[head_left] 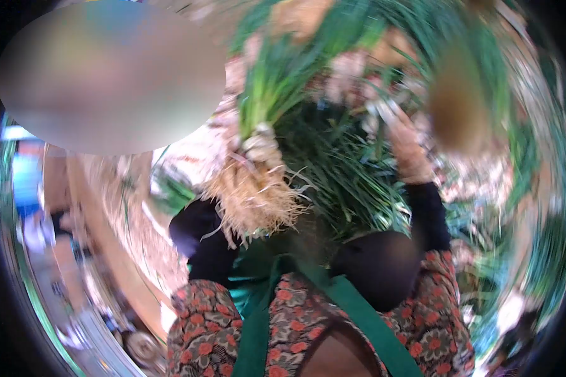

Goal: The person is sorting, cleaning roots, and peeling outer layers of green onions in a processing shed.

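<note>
Neither of my hands shows clearly in the blurred head view. Directly before me a person in a floral top with green apron straps (352, 308) and black sleeves carries a big bundle of long green leafy plants (333, 157) up at head height. Pale, tangled roots (251, 198) hang from one tied bunch. The person's hand (407, 147) is raised against the right side of the bundle. Their other black sleeve (201, 235) reaches up under the roots. A brown blur (453, 107) at the upper right is too smeared to identify.
More green plants and pale roots fill the upper and right side (516, 188). A brown strip of ground or plank (113, 245) runs down the left. Blurred round objects (141, 345) lie at the lower left.
</note>
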Demonstrator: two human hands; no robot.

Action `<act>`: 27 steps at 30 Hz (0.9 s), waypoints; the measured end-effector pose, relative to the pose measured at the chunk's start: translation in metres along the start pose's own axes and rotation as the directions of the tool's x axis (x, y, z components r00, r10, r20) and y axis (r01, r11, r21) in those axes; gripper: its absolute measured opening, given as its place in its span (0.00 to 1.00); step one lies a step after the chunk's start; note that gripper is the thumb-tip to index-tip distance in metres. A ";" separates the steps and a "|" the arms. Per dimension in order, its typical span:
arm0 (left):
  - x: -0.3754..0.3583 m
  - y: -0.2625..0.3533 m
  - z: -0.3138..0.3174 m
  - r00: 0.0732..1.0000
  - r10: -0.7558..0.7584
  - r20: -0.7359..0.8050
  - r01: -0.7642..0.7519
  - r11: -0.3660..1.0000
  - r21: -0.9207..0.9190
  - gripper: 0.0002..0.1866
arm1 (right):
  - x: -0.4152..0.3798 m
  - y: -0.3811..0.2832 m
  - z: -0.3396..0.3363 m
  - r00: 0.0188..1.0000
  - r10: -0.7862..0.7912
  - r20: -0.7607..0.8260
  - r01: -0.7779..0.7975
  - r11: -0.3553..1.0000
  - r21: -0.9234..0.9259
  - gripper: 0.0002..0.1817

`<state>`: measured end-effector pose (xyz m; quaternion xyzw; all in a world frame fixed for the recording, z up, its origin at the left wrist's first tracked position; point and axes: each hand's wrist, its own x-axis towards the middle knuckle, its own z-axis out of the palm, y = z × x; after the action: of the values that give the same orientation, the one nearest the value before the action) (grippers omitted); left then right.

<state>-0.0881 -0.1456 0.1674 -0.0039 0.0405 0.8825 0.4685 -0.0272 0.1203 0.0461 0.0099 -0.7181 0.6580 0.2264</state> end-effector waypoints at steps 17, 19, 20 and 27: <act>-0.202 0.367 -0.144 0.580 0.679 -0.450 -0.021 0.565 0.825 0.11 | -0.173 0.037 -0.087 0.453 0.888 0.077 -0.292 0.229 -0.929 0.19; -0.218 0.370 -0.201 0.524 0.702 -0.482 -0.169 0.640 0.749 0.12 | -0.162 0.018 -0.064 0.356 0.934 -0.031 -0.332 0.096 -0.938 0.21; -0.227 0.366 -0.227 0.475 0.689 -0.547 -0.117 0.666 0.737 0.14 | -0.151 0.001 -0.043 0.278 0.950 -0.144 -0.363 -0.035 -0.931 0.23; -0.277 0.298 -0.417 0.219 0.615 -0.758 -0.529 0.727 0.437 0.13 | -0.143 -0.008 -0.038 0.232 0.966 -0.109 -0.296 -0.037 -0.954 0.19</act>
<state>-0.1921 -0.5717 -0.2152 -0.4147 0.3072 0.8562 0.0213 0.1157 0.1151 0.0061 -0.2588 -0.8448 0.1562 -0.4416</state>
